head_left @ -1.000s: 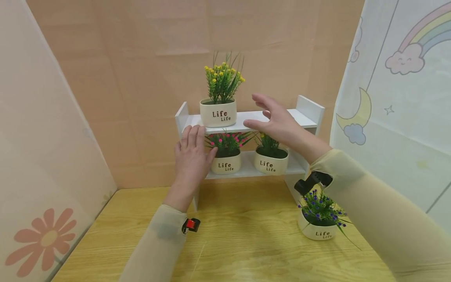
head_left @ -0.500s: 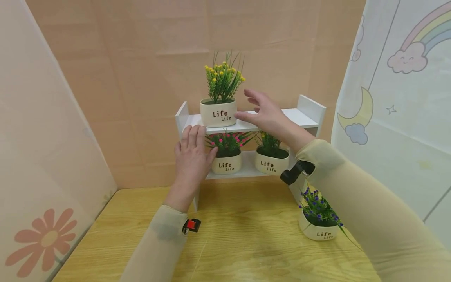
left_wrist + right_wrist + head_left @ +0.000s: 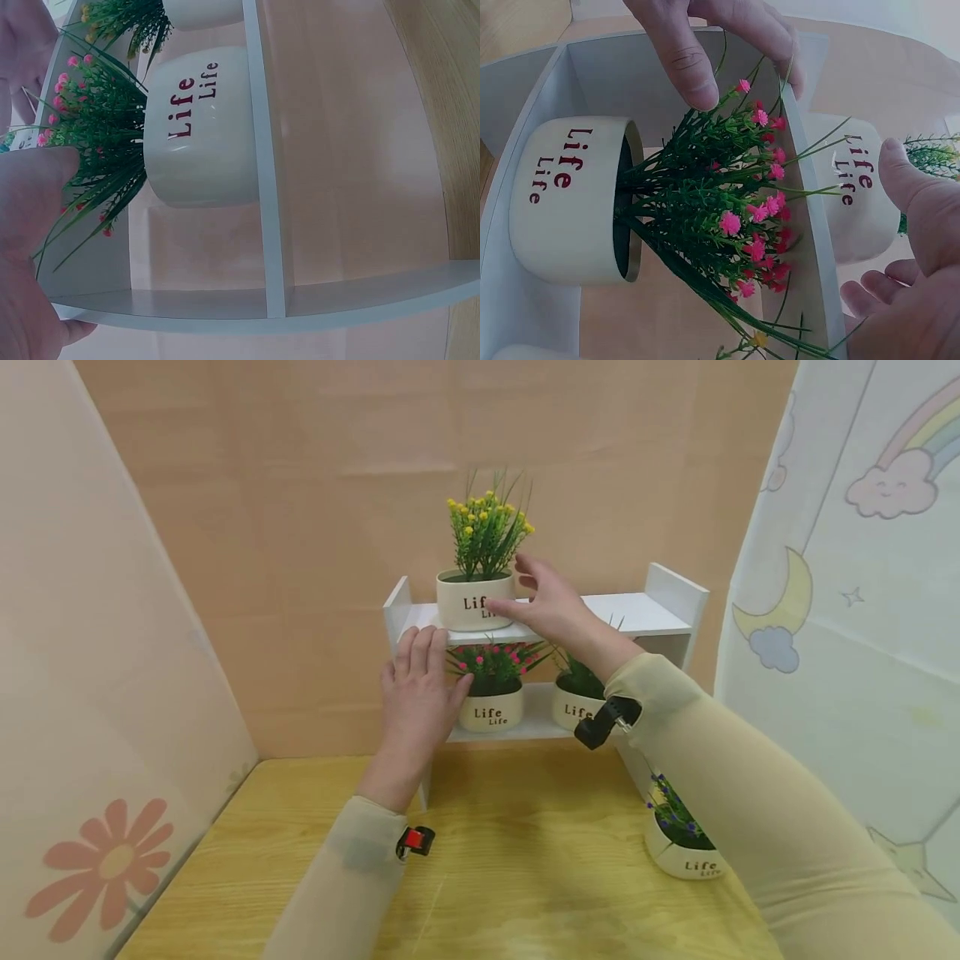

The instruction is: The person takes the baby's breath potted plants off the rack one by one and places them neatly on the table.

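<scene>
The yellow-flowered pot (image 3: pixel 459 606), cream with "Life" lettered twice, holds green stems and tall blades. It stands upright on the top board of the white shelf (image 3: pixel 637 612), to the left of my right palm, partly between thumb and fingers. Below my right thumb, on the lower board, the pink-flowered pot (image 3: pixel 491 713) is packed with dark leaves and bright blooms that reach up near the top board. Under my right wrist sits the third pot (image 3: pixel 572 708), partly hidden by my arm; it holds green leaves, with small yellow-orange flowers visible in the left wrist view. Farther below my right hand, on the wooden table (image 3: pixel 502 852), the purple-flowered pot (image 3: pixel 681 857) is half covered by my sleeve (image 3: pixel 720 777).

My right hand (image 3: pixel 553 606) is spread in a loose C: the thumb crosses in front of the lettering, and the fingers bend beside the right rim, toward the back. Whether the skin actually meets the pot's wall, I cannot quite tell. That forearm slants up and leftward from the lower right.

My left hand (image 3: pixel 422 697) rests on the top board's front edge, left of the yellow flowers, fingers extended side by side. Its thumb stands apart, near the pink blooms.
</scene>
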Motion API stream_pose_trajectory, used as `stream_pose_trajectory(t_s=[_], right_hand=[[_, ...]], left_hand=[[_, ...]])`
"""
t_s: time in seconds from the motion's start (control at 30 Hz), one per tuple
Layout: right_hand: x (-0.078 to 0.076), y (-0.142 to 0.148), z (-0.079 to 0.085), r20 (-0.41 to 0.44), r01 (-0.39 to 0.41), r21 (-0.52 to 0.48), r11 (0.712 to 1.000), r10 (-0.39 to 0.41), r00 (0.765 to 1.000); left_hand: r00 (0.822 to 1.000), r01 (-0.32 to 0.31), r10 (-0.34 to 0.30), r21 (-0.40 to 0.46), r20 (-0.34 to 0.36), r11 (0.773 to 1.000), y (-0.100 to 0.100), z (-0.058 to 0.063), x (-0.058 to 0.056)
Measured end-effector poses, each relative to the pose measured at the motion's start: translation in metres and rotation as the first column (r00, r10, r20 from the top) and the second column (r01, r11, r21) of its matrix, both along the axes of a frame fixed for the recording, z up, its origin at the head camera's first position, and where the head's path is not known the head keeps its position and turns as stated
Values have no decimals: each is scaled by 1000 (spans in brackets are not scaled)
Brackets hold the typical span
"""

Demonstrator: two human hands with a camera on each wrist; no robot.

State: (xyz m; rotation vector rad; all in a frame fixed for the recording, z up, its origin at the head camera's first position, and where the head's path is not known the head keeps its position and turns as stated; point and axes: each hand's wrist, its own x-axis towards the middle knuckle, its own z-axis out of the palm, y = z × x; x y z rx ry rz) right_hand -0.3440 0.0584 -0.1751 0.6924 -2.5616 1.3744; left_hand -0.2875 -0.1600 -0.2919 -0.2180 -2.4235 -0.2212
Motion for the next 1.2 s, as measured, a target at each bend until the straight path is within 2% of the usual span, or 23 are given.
stream_pose_trajectory(t_s=[0.2,0.43,0.93,1.2], right_hand=[[-5,-3,-2,11,2,-17,1000,-1,1000],[-9,-11,0,4,-45,-56,997,45,999],[-18,-19,-3,48,-32,-88,996,37,998],[-16,-20,-4,60,-34,-94,995,39,997]], left_hand=[[1000,-3,3,4,-11,1000,3,0,1],[1000,-4,4,-4,-30,1000,3,0,2],[1000,-4,4,-8,-26,1000,3,-1,1],[1000,-8,8,-8,-23,1000,2,-2,1]])
